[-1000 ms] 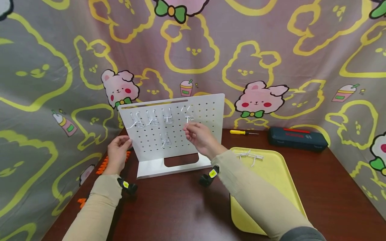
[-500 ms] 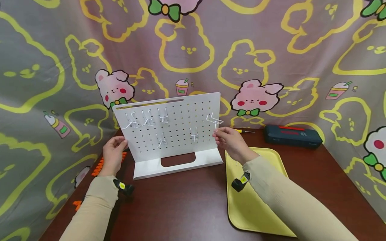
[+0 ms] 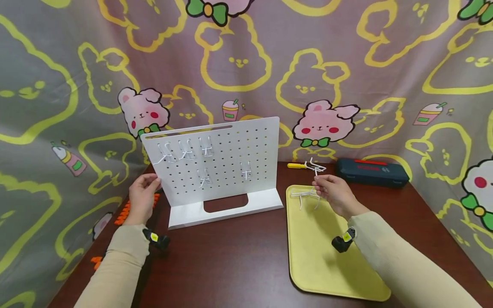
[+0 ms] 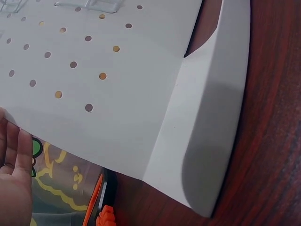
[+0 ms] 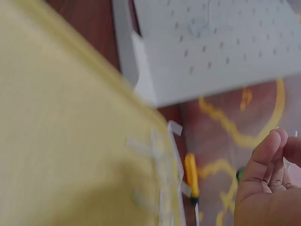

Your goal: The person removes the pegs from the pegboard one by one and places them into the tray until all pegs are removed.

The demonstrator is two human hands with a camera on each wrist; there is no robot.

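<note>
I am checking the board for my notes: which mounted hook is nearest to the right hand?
The rightmost hook on the white pegboard: it sits alone in the right half, towards the right hand, while the other four hooks are farther left.

Yellow-handled screwdriver (image 3: 295, 166) lying at back of dark red-brown worktop (image 3: 231, 261), left of dark blue tool case (image 3: 371, 173) with red stripe. Orange ridged pieces (image 3: 122, 214) along worktop's left side. Behind, cloth backdrop (image 3: 173, 64) printed with yellow animal outlines, pink rabbits, drink cups.
</note>
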